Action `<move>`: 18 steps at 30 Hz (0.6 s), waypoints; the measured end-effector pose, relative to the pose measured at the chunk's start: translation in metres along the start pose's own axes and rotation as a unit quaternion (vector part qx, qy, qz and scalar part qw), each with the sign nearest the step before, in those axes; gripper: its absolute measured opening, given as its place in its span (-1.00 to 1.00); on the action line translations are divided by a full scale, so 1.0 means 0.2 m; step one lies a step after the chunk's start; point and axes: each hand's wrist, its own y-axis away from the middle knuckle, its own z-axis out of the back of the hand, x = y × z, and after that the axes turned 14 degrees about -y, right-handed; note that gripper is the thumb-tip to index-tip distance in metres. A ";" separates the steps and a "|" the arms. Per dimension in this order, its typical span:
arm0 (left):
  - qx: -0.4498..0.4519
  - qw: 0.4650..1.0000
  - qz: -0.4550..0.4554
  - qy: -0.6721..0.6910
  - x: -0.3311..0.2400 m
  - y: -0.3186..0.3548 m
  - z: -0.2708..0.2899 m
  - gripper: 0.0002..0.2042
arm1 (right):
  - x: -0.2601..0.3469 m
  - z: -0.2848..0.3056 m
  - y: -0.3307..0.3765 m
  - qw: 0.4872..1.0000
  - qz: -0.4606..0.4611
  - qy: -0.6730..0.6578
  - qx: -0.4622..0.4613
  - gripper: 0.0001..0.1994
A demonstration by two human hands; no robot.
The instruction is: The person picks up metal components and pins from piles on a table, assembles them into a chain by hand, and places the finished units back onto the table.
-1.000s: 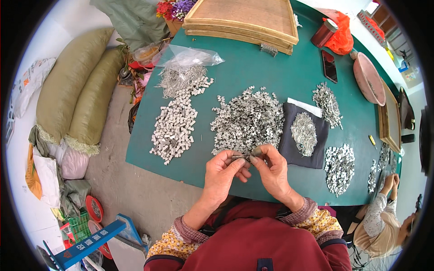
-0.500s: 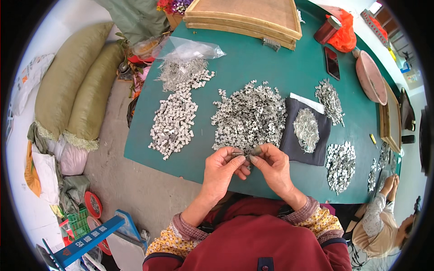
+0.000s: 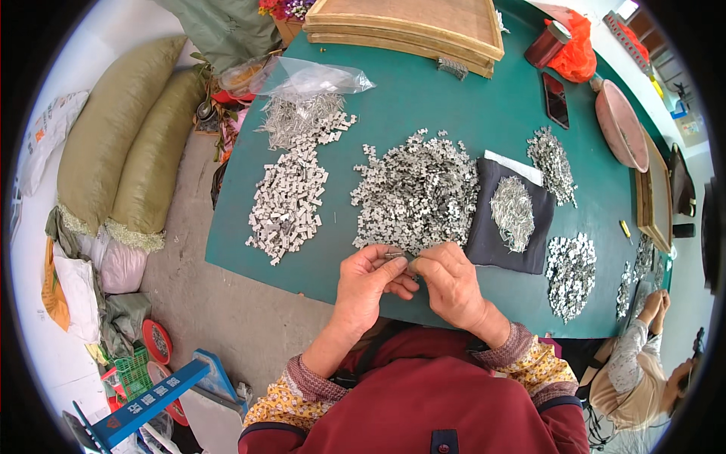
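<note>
Close to the table's front edge, my left hand (image 3: 363,286) is closed, pinching a small metal piece (image 3: 394,256) between thumb and fingers. My right hand (image 3: 455,291) is pinched shut right beside it, its fingertips at the piece's end; whatever they grip is too small to make out. Just beyond both hands spreads a big heap of small notched metal pieces (image 3: 416,189), like hinge leaves. To its right, thin metal pins (image 3: 512,214) lie on a folded dark cloth (image 3: 488,253). Left of the heap is a pile of flat metal pieces (image 3: 287,200).
More pins (image 3: 291,121) lie by a clear plastic bag (image 3: 318,78) at the far left of the green table (image 3: 423,98). Wooden trays (image 3: 408,38) are stacked at the back. Rightward are further metal piles (image 3: 571,276), a phone (image 3: 555,100), a pink basin (image 3: 620,125) and another person (image 3: 643,371).
My right hand has turned over, its back now facing up and its fingers curled closer around the work. My left hand stays almost where it was, still pinching the metal piece.
</note>
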 end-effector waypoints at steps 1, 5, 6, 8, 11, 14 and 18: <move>-0.003 1.000 0.001 -0.002 0.00 0.00 0.00 -0.89 | 0.00 0.00 0.00 1.000 0.008 0.006 0.010 -0.82; -0.018 0.999 -0.026 -0.028 0.01 0.01 -0.01 -0.88 | 0.00 -0.04 0.02 0.987 -0.085 -0.125 -0.047 -0.79; -0.018 0.999 -0.027 -0.028 0.01 0.01 -0.02 -0.88 | 0.00 -0.05 0.02 0.987 -0.085 -0.125 -0.047 -0.79; -0.036 0.997 -0.051 -0.040 0.01 0.01 -0.03 -0.88 | 0.01 -0.06 0.02 0.946 -0.210 -0.222 -0.106 -0.80; -0.058 0.996 -0.052 -0.053 0.01 0.01 -0.01 -0.88 | 0.02 -0.02 -0.01 0.955 -0.215 -0.165 -0.120 -0.82; -0.071 0.995 -0.047 -0.053 0.01 0.02 0.01 -0.87 | 0.01 0.02 0.03 0.982 -0.175 -0.047 -0.059 -0.84; -0.083 0.994 -0.043 -0.057 0.03 0.03 0.06 -0.88 | 0.01 0.03 0.09 0.995 -0.085 0.046 0.041 -0.84</move>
